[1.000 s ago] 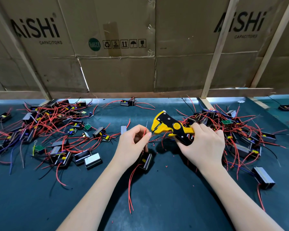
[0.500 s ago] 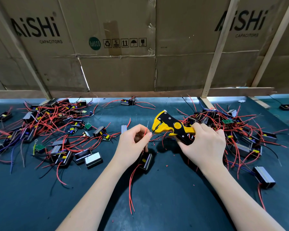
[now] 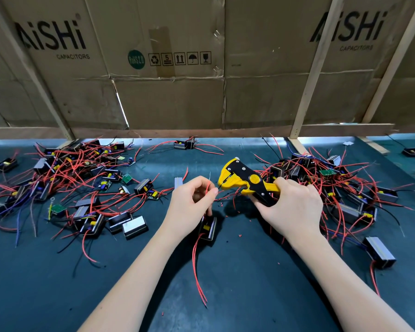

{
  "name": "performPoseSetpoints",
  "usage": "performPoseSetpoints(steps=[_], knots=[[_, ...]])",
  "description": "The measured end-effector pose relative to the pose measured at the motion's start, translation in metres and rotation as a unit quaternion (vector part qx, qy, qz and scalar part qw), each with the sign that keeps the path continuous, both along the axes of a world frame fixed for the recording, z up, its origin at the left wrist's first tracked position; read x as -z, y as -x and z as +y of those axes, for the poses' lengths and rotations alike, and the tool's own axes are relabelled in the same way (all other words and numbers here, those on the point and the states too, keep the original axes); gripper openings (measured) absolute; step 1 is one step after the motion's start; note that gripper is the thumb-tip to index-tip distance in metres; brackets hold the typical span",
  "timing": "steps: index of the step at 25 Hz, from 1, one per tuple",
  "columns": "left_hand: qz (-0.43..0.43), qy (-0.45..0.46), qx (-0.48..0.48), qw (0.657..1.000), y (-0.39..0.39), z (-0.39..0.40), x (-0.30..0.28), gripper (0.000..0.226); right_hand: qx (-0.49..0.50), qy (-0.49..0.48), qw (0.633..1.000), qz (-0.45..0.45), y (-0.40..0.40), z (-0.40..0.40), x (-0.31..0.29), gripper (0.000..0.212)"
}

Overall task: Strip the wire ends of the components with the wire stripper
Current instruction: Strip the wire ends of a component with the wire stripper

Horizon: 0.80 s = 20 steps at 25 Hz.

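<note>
So the left hand (image 3: 191,204) is pinching a thin red wire (image 3: 208,188) between thumb and forefinger, fingers curled in tight around it, with the bare tip of the wire poking up just above the fingertips. That wire belongs to a small black component (image 3: 208,228) sitting on the dark green surface (image 3: 249,283) right under the hand, and a couple more red leads trail off it toward the near edge. The right hand (image 3: 295,209) has its fingers wrapped around the handles of the yellow and black wire stripper (image 3: 246,182), held up off the surface with the head pointing left, its nose just beside the left fingertips. Can't really tell if the head is actually touching the wire or just next to it. Little red bits of insulation (image 3: 239,235) are scattered on the surface between the hands. Off to the left there's a big tangled pile of components (image 3: 65,178) with red, black and blue leads, and another pile (image 3: 333,188) sits behind and right of the right hand. One lone component (image 3: 184,144) lies at the far edge, and cardboard boxes (image 3: 153,68) printed with AiSHi CAPACITORS stand along the back.
</note>
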<state>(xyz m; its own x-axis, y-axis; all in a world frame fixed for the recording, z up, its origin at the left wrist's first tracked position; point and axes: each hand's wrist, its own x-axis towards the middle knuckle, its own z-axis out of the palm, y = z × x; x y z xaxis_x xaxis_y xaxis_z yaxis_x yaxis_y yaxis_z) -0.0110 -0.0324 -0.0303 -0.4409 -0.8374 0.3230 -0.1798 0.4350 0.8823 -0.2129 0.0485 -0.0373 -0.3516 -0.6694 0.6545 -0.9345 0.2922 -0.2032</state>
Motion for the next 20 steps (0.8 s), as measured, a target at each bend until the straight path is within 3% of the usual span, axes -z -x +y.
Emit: performPoseSetpoints(steps=[12, 16, 20], knots=[[-0.001, 0.003, 0.024, 1.0, -0.001, 0.001, -0.004, 0.021, 0.042, -0.018, 0.998, -0.052, 0.004, 0.001, -0.002, 0.051], [-0.001, 0.009, 0.016, 1.0, -0.003, 0.002, -0.005, 0.019, 0.089, 0.009, 0.991, -0.1, 0.02, 0.005, -0.005, 0.05], [0.006, 0.003, 0.019, 1.0, -0.004, 0.001, -0.005, 0.014, 0.074, 0.041, 0.99, -0.109, 0.022, 0.008, -0.006, 0.049]])
